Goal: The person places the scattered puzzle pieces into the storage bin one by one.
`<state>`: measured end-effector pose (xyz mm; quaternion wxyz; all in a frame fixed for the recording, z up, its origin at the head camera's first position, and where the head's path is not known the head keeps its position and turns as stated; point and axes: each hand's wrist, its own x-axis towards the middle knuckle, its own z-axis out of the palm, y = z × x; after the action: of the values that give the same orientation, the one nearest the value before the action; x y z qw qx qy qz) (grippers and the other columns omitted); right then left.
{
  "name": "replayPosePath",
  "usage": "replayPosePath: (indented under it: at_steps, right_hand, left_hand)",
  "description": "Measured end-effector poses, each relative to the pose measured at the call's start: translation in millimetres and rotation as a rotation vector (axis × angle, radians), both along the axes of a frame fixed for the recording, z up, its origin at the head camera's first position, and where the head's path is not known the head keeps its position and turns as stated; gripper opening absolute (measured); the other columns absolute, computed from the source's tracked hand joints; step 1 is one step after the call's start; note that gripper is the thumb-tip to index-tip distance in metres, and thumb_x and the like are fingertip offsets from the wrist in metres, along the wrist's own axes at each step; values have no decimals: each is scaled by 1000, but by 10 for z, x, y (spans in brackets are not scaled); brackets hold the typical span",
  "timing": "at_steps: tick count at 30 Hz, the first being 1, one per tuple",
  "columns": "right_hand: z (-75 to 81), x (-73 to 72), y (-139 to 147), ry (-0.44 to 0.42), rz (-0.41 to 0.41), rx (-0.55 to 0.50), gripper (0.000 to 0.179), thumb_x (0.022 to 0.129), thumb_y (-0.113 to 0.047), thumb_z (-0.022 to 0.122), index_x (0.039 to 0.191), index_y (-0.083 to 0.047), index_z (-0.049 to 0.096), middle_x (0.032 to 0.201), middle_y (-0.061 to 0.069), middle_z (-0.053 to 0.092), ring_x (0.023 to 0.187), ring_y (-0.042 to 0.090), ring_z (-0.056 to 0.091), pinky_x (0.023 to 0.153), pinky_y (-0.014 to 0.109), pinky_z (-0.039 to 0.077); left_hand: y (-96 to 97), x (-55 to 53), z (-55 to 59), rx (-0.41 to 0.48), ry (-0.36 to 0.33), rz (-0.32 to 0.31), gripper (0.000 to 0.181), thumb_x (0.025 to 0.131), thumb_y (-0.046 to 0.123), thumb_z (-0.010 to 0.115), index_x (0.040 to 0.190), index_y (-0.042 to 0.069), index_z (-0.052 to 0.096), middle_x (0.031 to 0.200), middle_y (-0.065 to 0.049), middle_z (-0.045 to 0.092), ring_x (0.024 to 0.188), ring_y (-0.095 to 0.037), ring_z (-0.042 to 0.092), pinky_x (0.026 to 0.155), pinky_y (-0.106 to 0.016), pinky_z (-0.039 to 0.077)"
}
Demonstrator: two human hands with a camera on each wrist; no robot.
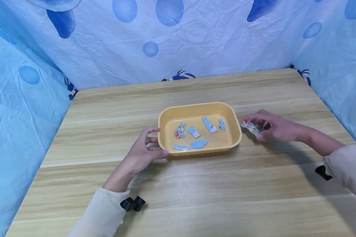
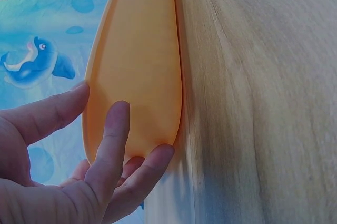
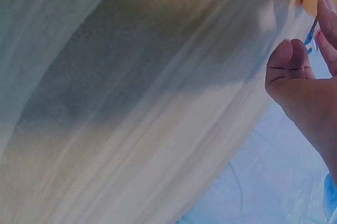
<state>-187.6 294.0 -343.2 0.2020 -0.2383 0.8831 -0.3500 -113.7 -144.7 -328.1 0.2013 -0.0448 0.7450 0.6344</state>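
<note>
A yellow plastic tray (image 1: 201,152) stands on the table with several light-blue, irregular puzzle pieces (image 1: 199,144) lying inside, some with colourful print. At its left end, my left hand (image 1: 143,148) holds the tray, thumb at the near corner and fingers along the outer wall. In the left wrist view the fingers (image 2: 113,134) bend against the tray's side (image 2: 139,50). Just right of the tray, my right hand (image 1: 274,126) pinches a multicoloured puzzle piece (image 1: 250,127) above the table. The right wrist view shows that piece only as a thin edge, mostly hidden by the fingers.
The wooden table (image 1: 195,197) extends around the tray on all sides. A blue sea-patterned cloth (image 1: 92,42) hangs behind the table and at both sides. Black wrist devices (image 1: 132,204) are worn at both sleeves.
</note>
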Motion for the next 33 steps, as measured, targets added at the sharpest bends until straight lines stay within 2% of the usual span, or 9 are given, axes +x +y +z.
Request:
replayPosePath:
  at_steps: [9,17,27,33]
  right_hand:
    - [140,-10,21,5,-70,16,60,86,-4,70,139,-17,47,121,9,42,101,24,47,79,33,46]
    - [256,-47,15,17,-104,20,61,85,-1,70,140,-15,47,124,13,38,104,25,46,79,29,48]
    - [406,-65,-85,56,-138,8,61,83,-6,75,138,-17,50,125,9,37,102,25,45,75,23,48]
    - [475,-38,-213,65,-120,-2,63,81,-8,78,137,-19,51,126,6,38,103,23,46,76,23,48]
  left_hand:
    - [-1,2,5,-5,-4,2,84,76,-7,76,143,17,31,130,-21,45,102,-30,63,81,-37,57]
    - [3,-1,10,-3,-6,1,85,76,-8,75,143,16,30,130,-21,45,104,-31,63,81,-38,57]
    - [-4,-7,4,-18,-3,-2,85,76,-5,77,143,17,30,130,-20,45,103,-30,63,81,-37,56]
    - [-6,-7,1,-23,-6,-1,85,76,-5,77,143,17,30,130,-21,45,104,-31,63,81,-37,57]
